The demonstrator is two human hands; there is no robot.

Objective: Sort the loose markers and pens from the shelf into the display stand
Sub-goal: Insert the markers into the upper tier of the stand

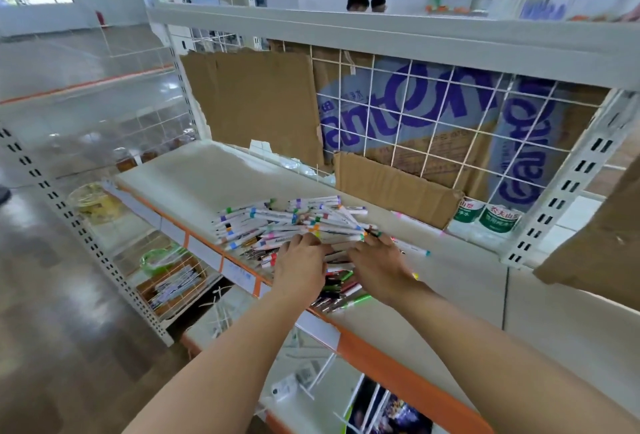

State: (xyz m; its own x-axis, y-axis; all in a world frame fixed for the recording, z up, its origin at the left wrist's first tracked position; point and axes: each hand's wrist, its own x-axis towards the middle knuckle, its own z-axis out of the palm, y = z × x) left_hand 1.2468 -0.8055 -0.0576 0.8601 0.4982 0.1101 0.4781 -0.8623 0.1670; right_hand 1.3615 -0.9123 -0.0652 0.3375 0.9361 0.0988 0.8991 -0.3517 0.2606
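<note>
A heap of loose white markers with coloured bands [284, 220] lies on the cream shelf [450, 281], with darker pens [337, 290] mixed in at its near side. My left hand [299, 269] lies on the near part of the heap, fingers curled down into the markers. My right hand [379, 265] rests beside it on the heap's right side, fingers bent over markers. Whether either hand actually holds a marker is hidden by the fingers. One stray marker [412, 247] lies just right of the heap. No display stand is in view.
Torn cardboard [252, 101] and a wire grid [433, 115] back the shelf, with water bottles [485, 217] behind the grid. An orange price rail [367, 347] edges the shelf. Lower shelves hold a basket of packs [173, 286]. Two people stand far behind the upper shelf.
</note>
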